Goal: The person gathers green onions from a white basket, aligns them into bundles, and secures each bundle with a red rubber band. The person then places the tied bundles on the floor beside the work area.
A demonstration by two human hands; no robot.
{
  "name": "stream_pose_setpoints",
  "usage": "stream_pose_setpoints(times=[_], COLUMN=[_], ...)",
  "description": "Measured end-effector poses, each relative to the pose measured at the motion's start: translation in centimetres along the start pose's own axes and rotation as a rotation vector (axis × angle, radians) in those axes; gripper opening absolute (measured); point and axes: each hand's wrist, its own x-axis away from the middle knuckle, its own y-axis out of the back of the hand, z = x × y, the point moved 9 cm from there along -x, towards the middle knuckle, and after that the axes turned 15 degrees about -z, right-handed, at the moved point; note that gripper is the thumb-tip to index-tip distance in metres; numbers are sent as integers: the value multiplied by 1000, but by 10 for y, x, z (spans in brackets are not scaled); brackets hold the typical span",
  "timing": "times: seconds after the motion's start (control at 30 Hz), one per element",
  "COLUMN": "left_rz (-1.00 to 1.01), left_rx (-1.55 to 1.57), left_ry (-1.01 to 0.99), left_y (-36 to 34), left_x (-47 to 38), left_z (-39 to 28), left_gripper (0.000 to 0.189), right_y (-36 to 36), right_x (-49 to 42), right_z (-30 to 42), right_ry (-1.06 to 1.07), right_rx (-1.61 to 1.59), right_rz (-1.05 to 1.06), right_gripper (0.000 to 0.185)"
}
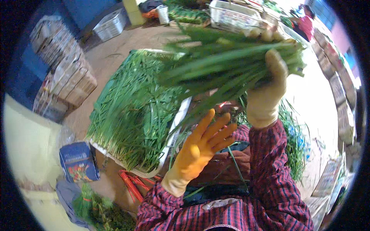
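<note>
Raised at the upper right, my right hand [267, 83] in a pale glove grips a thick bunch of long green leafy stalks [219, 65]. Its leaf ends point left and look blurred. My left hand [202, 144] wears an orange rubber glove; it is lifted below the bunch with fingers spread and nothing in it. To its left stands a white crate [176, 124] heaped with the same kind of green stalks [136, 109]. A few loose leaves [238, 167] lie across my lap.
Red straps [130, 184] and a dark blue printed bag [78, 161] lie by the crate. Tied green bunches [86, 199] sit at lower left. Stacked cardboard [69, 75] stands left, loose greens [294, 144] lie right. A white basket [234, 17] and a person in pink [306, 26] are farther off.
</note>
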Motion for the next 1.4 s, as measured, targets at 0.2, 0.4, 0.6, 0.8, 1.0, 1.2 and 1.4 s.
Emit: stream_pose_setpoints(times=[0.2,0.4,0.6,0.8,1.0,1.2,1.4], left_rz=[83,-281,-291,-15,199,183,257], left_rx=[533,252,141,332,334,288,108], left_ry=[30,-26,-123,80,89,-101,-149], left_y=[9,24,-7,-48,-76,-74,-94], left_x=[-70,-86,-113,-142,-128,-113,-100], left_z=[42,68,93,107,105,75,95], left_gripper=[80,45,28,35,45,45,39], right_y=[91,217,302,351,396,478,284], right_x=[57,76,85,97,104,100,58], right_z=[26,50,51,55,47,72,109], right_ry=[-123,-199,-335,-435,-352,-334,140], right_rx=[-183,-296,-413,-353,-158,248,1048], right_rz=[-57,-368,-458,-645,-578,-649,291], right_gripper=[47,47,58,46,23,27,48])
